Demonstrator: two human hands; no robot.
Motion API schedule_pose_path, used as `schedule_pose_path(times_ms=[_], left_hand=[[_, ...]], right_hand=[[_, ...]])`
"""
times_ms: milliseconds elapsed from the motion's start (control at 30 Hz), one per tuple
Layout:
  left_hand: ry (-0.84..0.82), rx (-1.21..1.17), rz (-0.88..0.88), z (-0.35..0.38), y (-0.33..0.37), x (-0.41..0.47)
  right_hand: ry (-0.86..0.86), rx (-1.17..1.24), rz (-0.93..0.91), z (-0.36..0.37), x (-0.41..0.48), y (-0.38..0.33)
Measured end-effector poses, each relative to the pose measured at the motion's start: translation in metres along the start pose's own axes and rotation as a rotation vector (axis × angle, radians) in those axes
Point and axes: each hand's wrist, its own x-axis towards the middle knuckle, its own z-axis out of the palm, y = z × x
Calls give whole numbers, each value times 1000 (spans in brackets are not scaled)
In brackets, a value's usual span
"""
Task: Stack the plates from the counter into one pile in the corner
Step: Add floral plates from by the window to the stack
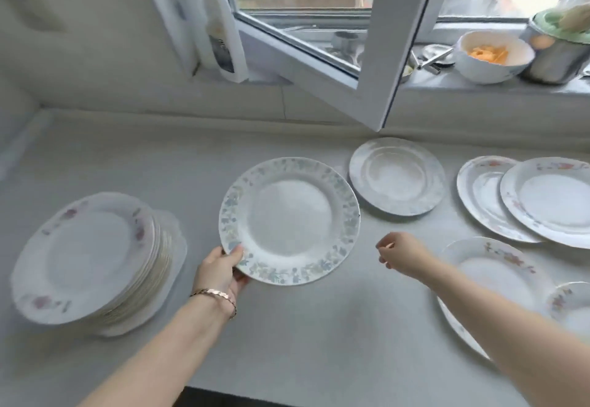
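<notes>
My left hand [222, 271] grips the near left rim of a white plate with a blue-green leaf border [289, 219], held tilted above the counter [287, 326]. A tall pile of floral plates [92, 259] stands on the counter to the left. My right hand [400, 251] hovers to the right of the held plate, fingers loosely curled and holding nothing. A plain deep plate [396, 176] lies further back. Two overlapping floral plates [536, 199] lie at the right, and another floral plate [491, 279] lies under my right forearm.
An open window sash [367, 55] juts over the back of the counter. Spray bottles [217, 23] stand on the sill at left. A white bowl with orange food [491, 55] and a metal pot [562, 49] sit on the sill at right. A small floral dish [571, 304] lies at the right edge.
</notes>
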Motion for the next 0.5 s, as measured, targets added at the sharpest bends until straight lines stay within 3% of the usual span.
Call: schedule_pose_path(times_ms=[267, 500], left_hand=[[144, -44, 181, -175, 74, -10], [248, -131, 190, -257, 100, 6]], right_hand=[[-86, -128, -158, 113, -36, -141], [-102, -196, -204, 159, -51, -199]])
